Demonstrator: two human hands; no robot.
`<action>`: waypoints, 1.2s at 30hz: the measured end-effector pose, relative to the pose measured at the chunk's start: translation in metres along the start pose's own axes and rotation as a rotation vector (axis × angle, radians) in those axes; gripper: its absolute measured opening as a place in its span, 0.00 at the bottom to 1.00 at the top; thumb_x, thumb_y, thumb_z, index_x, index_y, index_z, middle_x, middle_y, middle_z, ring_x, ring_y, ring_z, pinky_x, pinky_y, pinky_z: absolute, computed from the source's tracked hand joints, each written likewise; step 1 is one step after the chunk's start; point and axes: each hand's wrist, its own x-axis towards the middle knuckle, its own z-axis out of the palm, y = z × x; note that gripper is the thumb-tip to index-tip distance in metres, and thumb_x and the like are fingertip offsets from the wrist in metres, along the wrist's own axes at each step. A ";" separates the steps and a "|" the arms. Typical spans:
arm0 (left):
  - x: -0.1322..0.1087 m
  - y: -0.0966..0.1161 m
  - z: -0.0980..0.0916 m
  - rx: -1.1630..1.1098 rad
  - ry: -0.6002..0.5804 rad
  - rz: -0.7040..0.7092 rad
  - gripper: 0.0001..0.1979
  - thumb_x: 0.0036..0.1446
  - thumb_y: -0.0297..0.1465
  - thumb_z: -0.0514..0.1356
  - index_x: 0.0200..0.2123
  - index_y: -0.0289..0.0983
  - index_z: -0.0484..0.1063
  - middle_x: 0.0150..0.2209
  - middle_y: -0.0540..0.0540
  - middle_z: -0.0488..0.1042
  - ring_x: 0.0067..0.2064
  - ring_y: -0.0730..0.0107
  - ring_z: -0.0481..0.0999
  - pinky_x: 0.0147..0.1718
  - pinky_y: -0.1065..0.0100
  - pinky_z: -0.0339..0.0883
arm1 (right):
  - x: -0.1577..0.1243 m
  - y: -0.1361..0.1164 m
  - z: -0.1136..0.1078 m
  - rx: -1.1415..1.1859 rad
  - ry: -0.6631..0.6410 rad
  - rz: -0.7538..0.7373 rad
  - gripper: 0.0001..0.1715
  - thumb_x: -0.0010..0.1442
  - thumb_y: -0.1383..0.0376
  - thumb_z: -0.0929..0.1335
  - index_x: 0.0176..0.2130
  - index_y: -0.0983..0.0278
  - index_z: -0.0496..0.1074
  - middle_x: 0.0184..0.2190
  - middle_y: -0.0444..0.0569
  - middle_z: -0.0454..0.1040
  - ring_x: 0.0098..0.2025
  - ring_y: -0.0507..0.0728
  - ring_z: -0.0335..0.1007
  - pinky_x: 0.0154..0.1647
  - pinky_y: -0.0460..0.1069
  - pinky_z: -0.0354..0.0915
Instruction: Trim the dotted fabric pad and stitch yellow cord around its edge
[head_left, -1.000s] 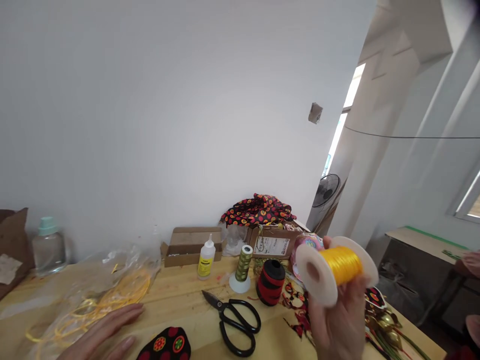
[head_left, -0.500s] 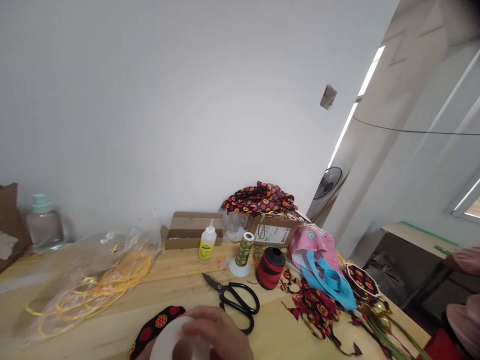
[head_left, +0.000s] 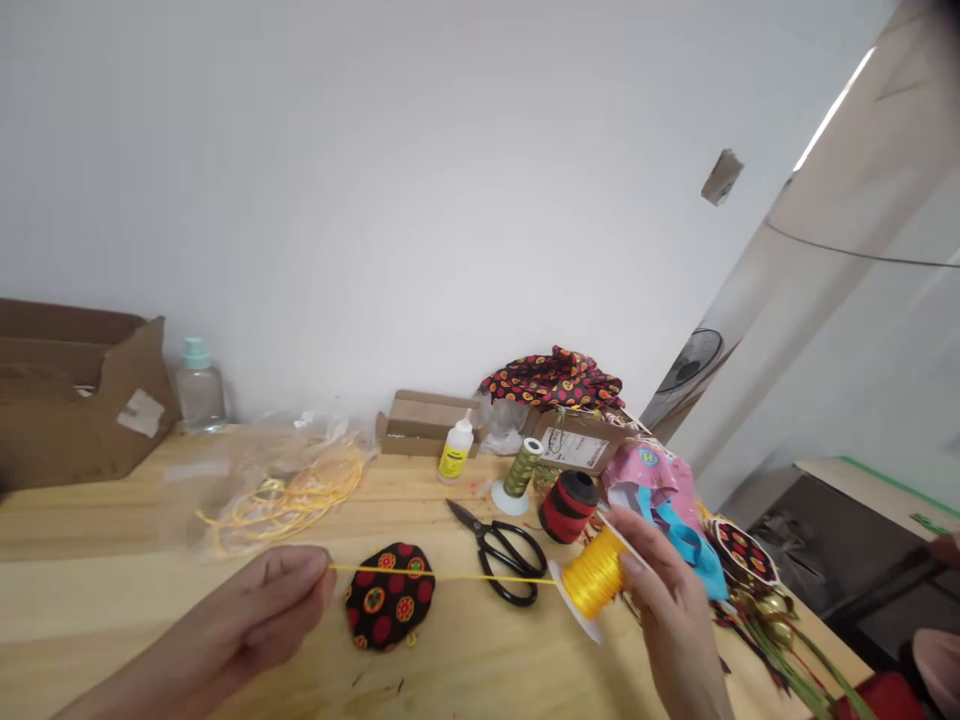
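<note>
My right hand grips a white-flanged spool of yellow cord above the table. From the spool a taut length of yellow cord runs left to my left hand, whose thumb and fingers pinch its end. Below the cord lies a round black fabric piece with red and yellow patterns and a small yellow loop at its lower edge. Black-handled scissors rest behind the cord, blades pointing back left. Just behind the spool stands a red and black thread cone.
A glue bottle and a green thread cone stand near the wall. Loose yellow cord in plastic lies left, by a clear bottle and a cardboard box. Patterned cloth, blue ribbon and bells crowd the right.
My hands have moved apart, stretching cord between them. The spool is now held on the right, showing its yellow winding. The round fabric piece lies in full view, and the camera has turned left.
</note>
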 end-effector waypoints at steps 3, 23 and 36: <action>-0.001 0.008 -0.001 -0.023 -0.081 0.009 0.18 0.45 0.44 0.57 0.15 0.36 0.63 0.11 0.59 0.42 0.16 0.81 0.39 0.14 0.75 0.38 | -0.006 0.014 -0.011 -0.165 -0.053 -0.032 0.21 0.44 0.62 0.69 0.41 0.62 0.68 0.41 0.52 0.71 0.41 0.60 0.67 0.36 0.50 0.67; 0.002 0.003 0.025 1.089 -0.126 0.282 0.16 0.54 0.39 0.49 0.32 0.40 0.74 0.29 0.50 0.76 0.29 0.69 0.70 0.26 0.75 0.60 | -0.037 0.025 -0.033 -0.685 0.113 -0.502 0.20 0.51 0.67 0.65 0.46 0.63 0.64 0.48 0.55 0.63 0.51 0.61 0.57 0.49 0.60 0.56; 0.002 0.003 0.027 1.168 -0.181 0.425 0.14 0.54 0.37 0.50 0.34 0.40 0.74 0.33 0.50 0.77 0.32 0.69 0.72 0.30 0.75 0.62 | -0.048 0.034 0.074 -0.556 -0.366 -0.790 0.12 0.54 0.67 0.63 0.40 0.63 0.68 0.34 0.51 0.73 0.36 0.55 0.67 0.36 0.50 0.64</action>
